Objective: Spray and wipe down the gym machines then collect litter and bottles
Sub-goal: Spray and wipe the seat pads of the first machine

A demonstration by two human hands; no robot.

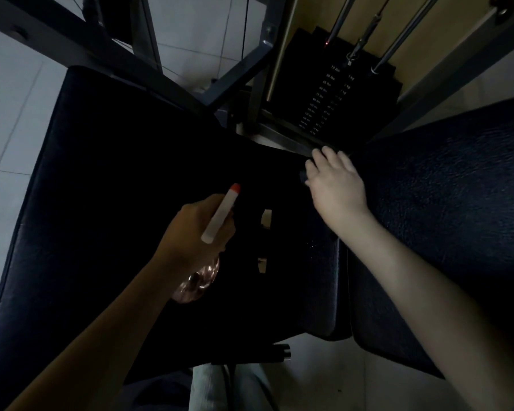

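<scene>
The head view looks straight down on a gym machine in dim light. The left hand [196, 229] is clenched round the neck of a spray bottle with a white trigger head, an orange-red nozzle tip and a pinkish translucent body [220, 213]. The nozzle points forward over the wide, dark blue padded vinyl seat [101, 173].

The right hand [336, 185] lies palm down at the far edge of the padding, beside a second dark blue textured pad [457, 188]. Its fingers are fairly straight. A dark scrap shows by the thumb, but it cannot be told whether that is a wiping cloth or whether the hand grips anything.

Beyond the fingers stands a black weight stack with pale printed numbers [324, 99], set inside a grey steel frame [57, 31] on a white tiled floor [12, 114].

Judging from this, the pad wipe is under way. The main risks are these:
- The poor light and dark vinyl could hide missed or still-wet patches.
- The right fingertips are close to the frame and stack, so a hurried stroke could knock or pinch them.
- A careless squeeze could put spray on the right arm or the floor, leaving slippery tiles.

No litter or loose bottles show.
</scene>
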